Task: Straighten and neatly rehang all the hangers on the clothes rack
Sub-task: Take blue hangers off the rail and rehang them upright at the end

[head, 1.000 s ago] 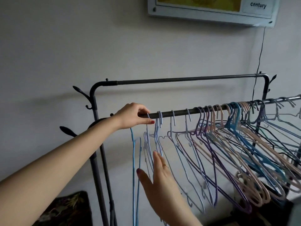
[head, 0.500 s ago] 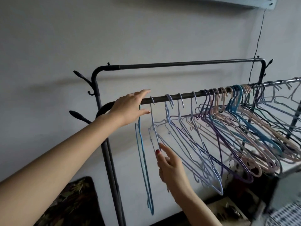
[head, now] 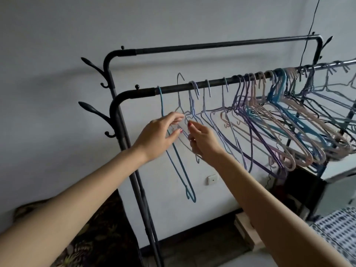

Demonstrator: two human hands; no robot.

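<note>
Grey painted wall (head: 57, 45) fills the background of a dim room, with a thin black cable (head: 312, 26) hanging down it at upper right and a small white wall socket (head: 212, 179) low down. Against the wall stands a black metal clothes rack (head: 119, 120) with two horizontal rails and curved coat hooks on its left post. Dark floral-patterned fabric (head: 96, 228) lies at lower left, a blue-and-white dotted cloth (head: 339, 228) at lower right.

Along the front rail hang many thin wire hangers (head: 289, 120) in lilac, pink, purple and blue, crowded and slanting toward the right. One blue wire hanger (head: 177, 157) hangs apart at the rail's left end, turned edge-on.

Both bare arms reach forward to the left part of the rail. The left hand (head: 158, 135) has its fingers extended and slightly spread, thumb apart, touching a pale lilac wire hanger (head: 180, 97) whose hook stands above the rail, unhooked. The right hand (head: 202, 139) has its fingers curled, pinching that hanger's wire just below the neck.
</note>
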